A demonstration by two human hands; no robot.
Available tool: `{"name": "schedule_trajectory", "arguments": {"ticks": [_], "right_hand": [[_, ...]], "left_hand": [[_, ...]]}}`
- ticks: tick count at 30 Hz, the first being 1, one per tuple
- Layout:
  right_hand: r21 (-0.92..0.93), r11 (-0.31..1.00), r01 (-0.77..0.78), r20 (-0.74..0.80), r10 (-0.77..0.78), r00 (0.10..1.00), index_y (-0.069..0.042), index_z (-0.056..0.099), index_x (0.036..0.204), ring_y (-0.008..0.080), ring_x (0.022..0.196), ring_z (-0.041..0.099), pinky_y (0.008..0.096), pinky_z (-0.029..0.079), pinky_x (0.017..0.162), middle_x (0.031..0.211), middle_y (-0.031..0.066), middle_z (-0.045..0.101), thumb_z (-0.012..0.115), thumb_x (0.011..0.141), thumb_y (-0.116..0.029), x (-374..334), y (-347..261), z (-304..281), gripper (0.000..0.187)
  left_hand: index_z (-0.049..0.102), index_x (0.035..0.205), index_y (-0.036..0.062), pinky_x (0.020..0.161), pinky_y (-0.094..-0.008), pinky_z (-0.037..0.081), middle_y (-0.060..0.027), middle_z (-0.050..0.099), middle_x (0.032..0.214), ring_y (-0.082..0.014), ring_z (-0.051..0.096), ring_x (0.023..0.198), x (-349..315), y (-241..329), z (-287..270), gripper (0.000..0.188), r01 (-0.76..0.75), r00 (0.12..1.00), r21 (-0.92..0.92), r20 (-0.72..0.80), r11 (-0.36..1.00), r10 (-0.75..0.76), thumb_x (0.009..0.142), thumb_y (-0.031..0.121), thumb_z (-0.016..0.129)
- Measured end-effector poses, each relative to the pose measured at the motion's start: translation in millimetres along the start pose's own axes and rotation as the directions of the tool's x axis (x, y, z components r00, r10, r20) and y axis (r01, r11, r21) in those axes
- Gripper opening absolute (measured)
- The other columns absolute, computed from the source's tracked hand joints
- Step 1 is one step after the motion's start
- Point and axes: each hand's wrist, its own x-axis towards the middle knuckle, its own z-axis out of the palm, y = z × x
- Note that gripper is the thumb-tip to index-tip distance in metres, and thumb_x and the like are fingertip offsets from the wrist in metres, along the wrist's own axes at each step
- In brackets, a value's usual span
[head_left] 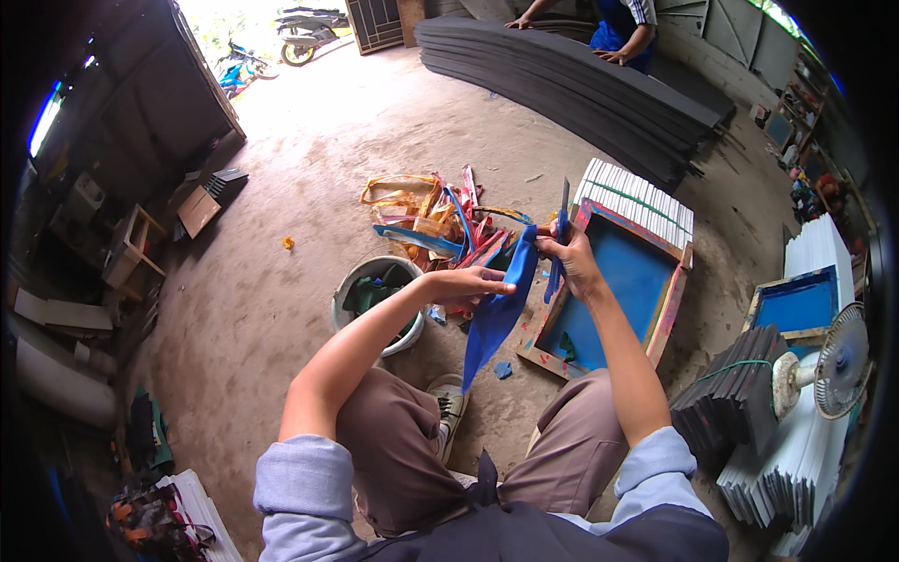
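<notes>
My left hand (465, 283) pinches the edge of a long blue sheet strip (496, 314) that hangs down between my knees. My right hand (569, 253) grips a pair of blue-handled scissors (562, 225), blades pointing up, right at the strip's top end. Under my right hand lies a wooden frame with blue mesh (627, 281), leaning on the floor. I am seated, both knees in brown trousers below the hands.
A grey bucket (361, 281) stands left of my hands, beside a heap of coloured tape scraps (440, 220). A second blue frame (801, 304), stacked dark and white sheets (740, 393) and a small fan (838, 361) are at right. Another person (618, 28) handles long dark sheets (562, 80) far off.
</notes>
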Motion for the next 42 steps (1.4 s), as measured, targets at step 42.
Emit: {"name": "schedule_trajectory", "arguments": {"ticks": [42], "right_hand": [[-0.343,0.938,-0.055,-0.195,-0.014,0.981,-0.002,0.053,0.103,0.0196,0.084,0.064,0.0335,0.051,0.074,0.095,0.0123,0.064,0.063,0.085,-0.007,5,12,1,0.021]], "left_hand": [[0.072,0.104,0.0099,0.068,-0.0271,0.054,-0.0051,0.066,0.088,-0.0111,0.062,0.07,-16,20,-19,0.027,-0.376,0.471,0.734,-0.374,0.565,0.799,0.077,0.012,0.075]]}}
